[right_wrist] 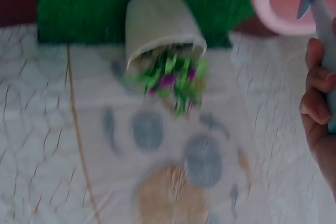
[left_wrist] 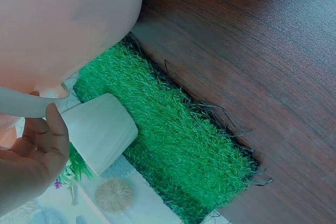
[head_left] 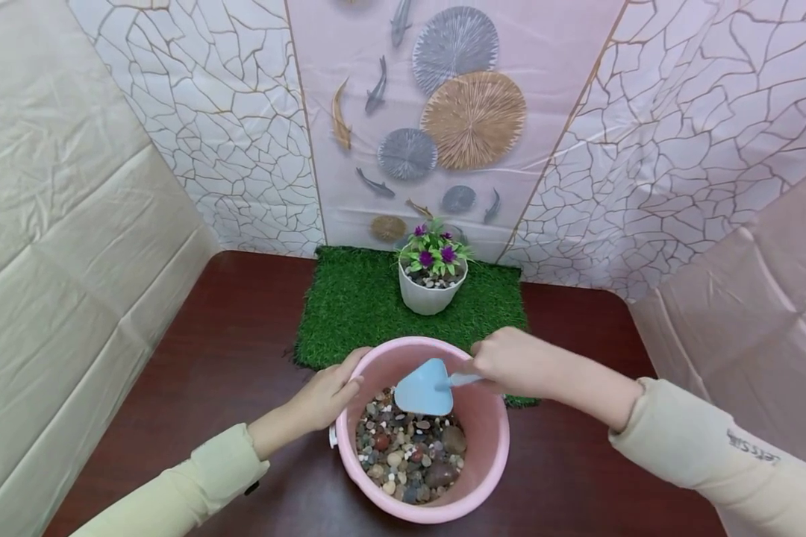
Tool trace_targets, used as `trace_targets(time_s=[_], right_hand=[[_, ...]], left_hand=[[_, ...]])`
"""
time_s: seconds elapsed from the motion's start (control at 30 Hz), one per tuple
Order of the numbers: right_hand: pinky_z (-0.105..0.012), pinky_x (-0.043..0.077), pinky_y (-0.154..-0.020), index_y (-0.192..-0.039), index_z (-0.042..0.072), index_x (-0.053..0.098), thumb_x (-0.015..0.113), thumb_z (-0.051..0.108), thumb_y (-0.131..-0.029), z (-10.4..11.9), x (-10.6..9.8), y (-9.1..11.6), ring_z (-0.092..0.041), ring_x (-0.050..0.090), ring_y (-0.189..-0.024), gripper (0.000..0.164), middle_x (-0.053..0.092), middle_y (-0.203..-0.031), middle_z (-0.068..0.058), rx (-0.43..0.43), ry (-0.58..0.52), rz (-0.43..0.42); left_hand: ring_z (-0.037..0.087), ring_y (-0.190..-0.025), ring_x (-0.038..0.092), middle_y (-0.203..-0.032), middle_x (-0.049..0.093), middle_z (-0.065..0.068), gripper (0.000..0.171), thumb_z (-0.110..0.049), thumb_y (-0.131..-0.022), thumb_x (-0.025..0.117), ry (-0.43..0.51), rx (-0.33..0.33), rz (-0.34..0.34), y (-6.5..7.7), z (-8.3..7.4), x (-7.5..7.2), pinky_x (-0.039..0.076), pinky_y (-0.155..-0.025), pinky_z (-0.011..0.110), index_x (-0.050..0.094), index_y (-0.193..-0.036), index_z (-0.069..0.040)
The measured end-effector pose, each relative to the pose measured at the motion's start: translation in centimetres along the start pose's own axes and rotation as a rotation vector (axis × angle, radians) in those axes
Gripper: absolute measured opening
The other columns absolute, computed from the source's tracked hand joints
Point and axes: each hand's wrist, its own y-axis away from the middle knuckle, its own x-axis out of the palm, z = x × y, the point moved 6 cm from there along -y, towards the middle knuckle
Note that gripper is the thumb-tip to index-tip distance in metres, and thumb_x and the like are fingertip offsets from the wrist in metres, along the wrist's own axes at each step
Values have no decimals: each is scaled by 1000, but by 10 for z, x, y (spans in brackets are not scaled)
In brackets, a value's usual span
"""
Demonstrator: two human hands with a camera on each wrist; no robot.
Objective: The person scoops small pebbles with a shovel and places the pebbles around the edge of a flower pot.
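Note:
A pink bucket [head_left: 489,447] stands upright in the middle of the head view, holding mixed pebbles [head_left: 403,456] of several sizes and colours. My left hand [head_left: 322,395] grips its rim from the left side; the left wrist view shows the fingers [left_wrist: 59,129] bent at the rim. With my right hand [head_left: 513,362] I hold the handle of a light blue trowel [head_left: 422,389]. The trowel's blade is inside the bucket's opening, tilted above the stones, with no stones visible on it. In the right wrist view the fingers [right_wrist: 316,103] curl round the handle.
Behind the bucket lies a green artificial grass mat [head_left: 349,298]. On it stands a white pot [head_left: 430,300] with purple flowers and pebbles. The dark wooden table [head_left: 242,335] is bordered by patterned cloth walls [head_left: 242,112]. A white fitting [head_left: 333,436] sits on the bucket's left side.

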Motion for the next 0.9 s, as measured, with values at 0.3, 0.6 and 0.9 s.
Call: trace_targets(time_s=[0.3, 0.6, 0.9], right_hand=[[-18, 41, -47, -79, 20, 71, 73, 21, -77, 23, 39, -18, -3, 53, -48, 3, 65, -63, 9, -18, -84, 43], [-15, 25, -43, -74, 21, 69, 71, 8, -70, 33, 57, -27, -3, 32, -43, 13, 58, -57, 9, -74, -20, 6], [-16, 30, -44, -82, 22, 68, 71, 17, -77, 28, 74, -29, -5, 43, -45, 8, 58, -65, 6, -122, 32, -70]], left_hand=[[28, -87, 67, -114, 63, 25, 46, -15, -97, 42, -10, 37, -12, 1, -1, -2, 54, -69, 32, 34, -142, -8], [27, -89, 67, -114, 63, 24, 46, -14, -97, 42, -21, 45, -20, 1, -1, -2, 54, -73, 35, 35, -141, -9], [23, -84, 66, -110, 65, 21, 45, -15, -97, 41, -34, 25, -23, 1, 1, -2, 53, -70, 33, 35, -141, -9]])
